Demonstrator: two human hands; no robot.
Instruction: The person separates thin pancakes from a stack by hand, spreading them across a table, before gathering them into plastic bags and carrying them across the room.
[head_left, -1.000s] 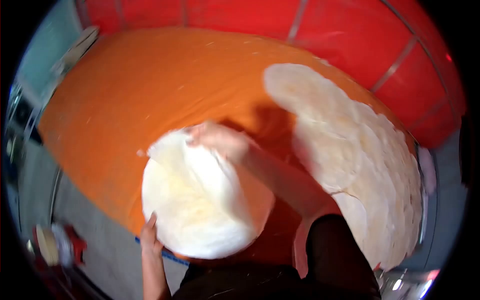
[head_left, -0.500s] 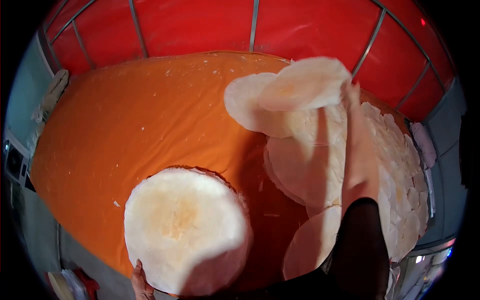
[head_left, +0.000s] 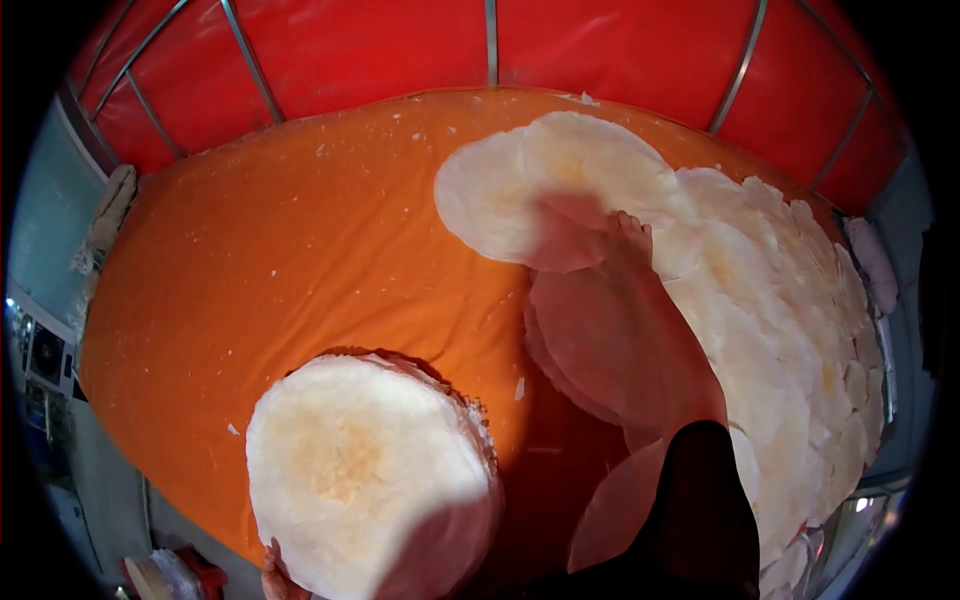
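A thick stack of thin round flatbreads (head_left: pixel 345 460), pale with a browned middle, is at the near side. My left hand (head_left: pixel 282 578) curls against its lower left edge, partly hidden by the stack and the frame's bottom. My right hand (head_left: pixel 630 238) reaches over the far flatbreads, fingers extended over the lower edge of a flatbread (head_left: pixel 590 150) that lies overlapping another round one (head_left: pixel 480 200). Nothing is lifted in the right hand. Its arm casts a shadow across the flatbreads below.
An orange cloth (head_left: pixel 230 260) with small crumbs covers the wide rounded surface. Many overlapping flatbreads (head_left: pixel 780 320) spread over its right side. A red sheet wall (head_left: pixel 380 50) with metal bars stands behind. A rolled bundle (head_left: pixel 112 205) lies at the left edge.
My right hand has laid its raised flatbread onto the others at the far side, let go, and come left and nearer. My left hand stays at the stack's edge.
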